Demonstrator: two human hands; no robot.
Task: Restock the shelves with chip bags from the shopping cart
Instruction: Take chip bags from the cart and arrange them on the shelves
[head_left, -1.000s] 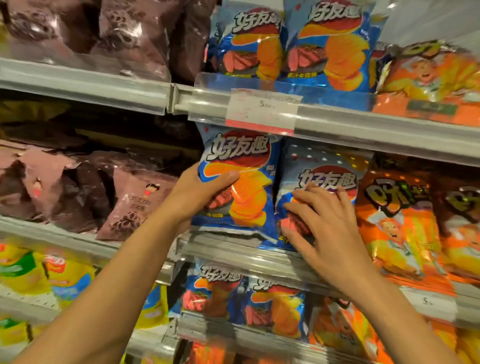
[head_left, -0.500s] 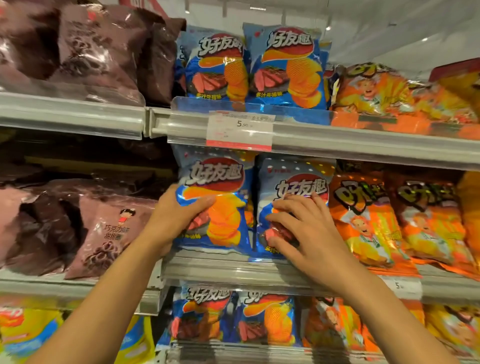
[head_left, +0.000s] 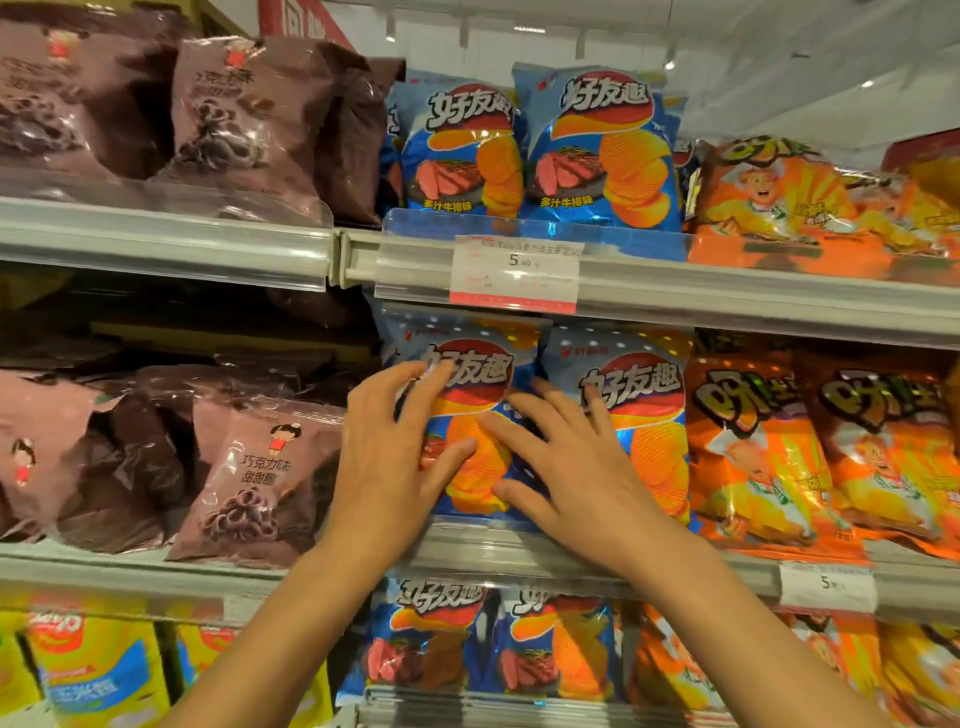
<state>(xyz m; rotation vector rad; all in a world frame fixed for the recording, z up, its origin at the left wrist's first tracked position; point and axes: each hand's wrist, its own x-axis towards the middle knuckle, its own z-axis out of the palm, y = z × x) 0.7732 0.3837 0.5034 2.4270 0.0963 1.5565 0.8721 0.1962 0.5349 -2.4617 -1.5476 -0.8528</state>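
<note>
Since the earlier frames, the left hand (head_left: 387, 462) has been shifted from the left edge of the blue chip bag (head_left: 467, 415) onto its front, and the right hand (head_left: 576, 483) has been moved left off the neighbouring blue chip bag (head_left: 634, 410) toward the gap between the two. Both hands are now seen with fingers spread and fairly straight, laid flat against the packaging; nothing is pinched or gripped. The left fingers are placed over the red logo, the thumb over the orange chip picture. The right fingers are spread across the seam between the two bags.

Both blue bags are stood upright on the middle shelf (head_left: 519, 551), side by side and touching, just beneath the price tag (head_left: 514, 273) clipped to the upper shelf rail. Orange snack bags (head_left: 753, 457) are stood just right of them, brown chocolate snack bags (head_left: 249, 483) to the left. More blue bags are seen on the shelves above and below.
</note>
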